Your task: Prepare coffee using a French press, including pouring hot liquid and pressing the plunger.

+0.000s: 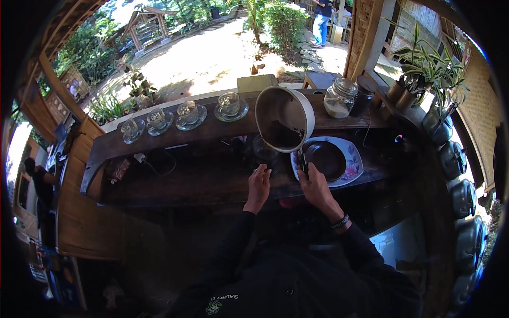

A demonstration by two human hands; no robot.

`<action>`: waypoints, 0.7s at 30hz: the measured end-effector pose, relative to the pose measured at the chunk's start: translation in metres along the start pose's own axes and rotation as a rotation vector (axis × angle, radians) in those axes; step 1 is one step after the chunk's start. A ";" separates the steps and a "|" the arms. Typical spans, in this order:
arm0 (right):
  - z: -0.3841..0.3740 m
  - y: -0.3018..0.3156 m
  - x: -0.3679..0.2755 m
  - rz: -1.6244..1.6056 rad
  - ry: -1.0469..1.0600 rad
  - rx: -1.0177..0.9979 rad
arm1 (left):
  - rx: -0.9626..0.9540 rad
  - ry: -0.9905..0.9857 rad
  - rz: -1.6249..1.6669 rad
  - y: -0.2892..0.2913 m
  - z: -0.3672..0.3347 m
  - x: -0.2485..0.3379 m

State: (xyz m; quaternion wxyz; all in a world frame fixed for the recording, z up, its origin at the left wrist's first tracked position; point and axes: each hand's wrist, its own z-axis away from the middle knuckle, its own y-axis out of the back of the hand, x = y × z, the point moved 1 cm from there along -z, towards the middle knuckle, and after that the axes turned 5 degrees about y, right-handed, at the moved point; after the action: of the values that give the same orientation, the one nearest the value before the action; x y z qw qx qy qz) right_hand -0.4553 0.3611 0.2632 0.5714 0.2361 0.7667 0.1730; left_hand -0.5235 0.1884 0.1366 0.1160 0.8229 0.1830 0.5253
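My right hand (316, 188) is wrapped round the dark handle of a saucepan (275, 103), pale outside. The pan is tipped so its inside faces me, with dark residue along its lower inner wall. My left hand (258, 188) is raised beside it, fingers curled together; what they hold, if anything, is too small to make out. Just beyond that hand a clear glass vessel (264, 150) shows faintly against the dark wood. Under the pan and right hand lies a white plate with a floral rim (353, 165), bearing a dark round dish (326, 160).
Several clear glass cups on saucers (231, 108) line the raised wooden ledge (175, 137). A glass jar of white grains (340, 100) and a dark jar (363, 95) stand right. Pots (464, 199) hang along the right side. A person (321, 24) stands outside.
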 end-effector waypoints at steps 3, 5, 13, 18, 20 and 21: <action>0.000 0.000 0.003 0.020 -0.013 -0.004 | 0.000 -0.004 -0.006 -0.001 0.000 0.003; 0.001 0.000 0.003 0.040 -0.004 -0.003 | 0.001 -0.009 -0.015 0.000 0.000 0.003; 0.004 -0.001 0.003 0.088 0.092 0.029 | 0.009 -0.025 -0.014 0.000 -0.001 0.003; 0.004 -0.002 0.004 0.086 0.115 0.035 | 0.021 -0.011 -0.017 0.001 0.000 0.003; 0.004 -0.001 0.004 0.084 0.116 0.041 | 0.014 0.014 0.021 0.000 0.000 0.007; 0.005 -0.001 0.005 0.085 0.113 0.041 | 0.009 0.040 0.058 0.000 -0.001 0.008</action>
State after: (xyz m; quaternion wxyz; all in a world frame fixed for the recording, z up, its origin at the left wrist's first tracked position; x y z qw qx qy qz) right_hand -0.4522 0.3631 0.2571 0.5144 0.2701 0.7904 0.1944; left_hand -0.5210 0.1923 0.1435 0.0934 0.8177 0.1635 0.5439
